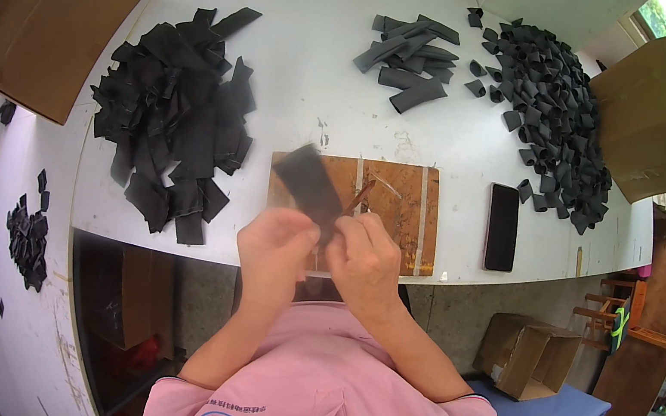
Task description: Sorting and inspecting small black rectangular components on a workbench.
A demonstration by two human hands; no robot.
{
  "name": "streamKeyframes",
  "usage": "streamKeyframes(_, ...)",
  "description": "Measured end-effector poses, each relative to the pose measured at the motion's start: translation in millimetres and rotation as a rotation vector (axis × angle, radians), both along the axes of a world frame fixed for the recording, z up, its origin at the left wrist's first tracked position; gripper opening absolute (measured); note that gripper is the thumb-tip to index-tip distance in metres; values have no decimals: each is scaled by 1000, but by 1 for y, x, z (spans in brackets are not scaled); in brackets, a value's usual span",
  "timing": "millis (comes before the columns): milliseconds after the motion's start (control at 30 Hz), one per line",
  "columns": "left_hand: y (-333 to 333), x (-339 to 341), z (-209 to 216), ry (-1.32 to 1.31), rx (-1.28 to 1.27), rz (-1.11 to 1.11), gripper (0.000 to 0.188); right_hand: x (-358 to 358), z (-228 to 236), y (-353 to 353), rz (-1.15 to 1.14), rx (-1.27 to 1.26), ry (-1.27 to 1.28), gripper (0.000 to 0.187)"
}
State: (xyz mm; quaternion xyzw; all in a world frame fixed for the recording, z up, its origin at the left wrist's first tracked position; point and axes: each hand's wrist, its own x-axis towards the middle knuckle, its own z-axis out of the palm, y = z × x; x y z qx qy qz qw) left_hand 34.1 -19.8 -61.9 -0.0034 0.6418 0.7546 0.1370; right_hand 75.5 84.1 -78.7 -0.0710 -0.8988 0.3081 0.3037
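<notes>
A black fabric strip [312,185] stands up between my hands, slightly blurred, over a worn brown board [425,223]. My left hand [275,242] is closed at the strip's lower left edge, thumb and fingers pinched together. Opposite it, the curled fingers of my right hand [367,253] grip the strip's lower end. A slim reddish-brown tool [359,198] rises beside the right fingers. Its lower part is hidden, so its kind and whether the hand holds it cannot be made out.
Left lies a heap of flat black fabric strips [182,114]; folded dark tubes [414,55] lie at the back. A pile of short black tubes [553,112] sits right, beside a cardboard box [656,120]. A phone [501,228] lies near the edge. Another box [54,16] stands left.
</notes>
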Motion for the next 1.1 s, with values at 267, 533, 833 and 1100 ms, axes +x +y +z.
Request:
streamKeyframes(267,-13,-11,4,-166,192,-249,18,9,-2,18,376,-1435,-319,8)
streamKeyframes(533,-5,-5,-4,292,-195,-58,22,6,-1,15,364,-1544,-392,14)
streamKeyframes(833,-38,15,72,299,256,-820,44,24,10,25,453,-1501,-368,10)
streamKeyframes(1100,-8,4,23,-299,633,-349,37,36,29,21,140,-756,81,2)
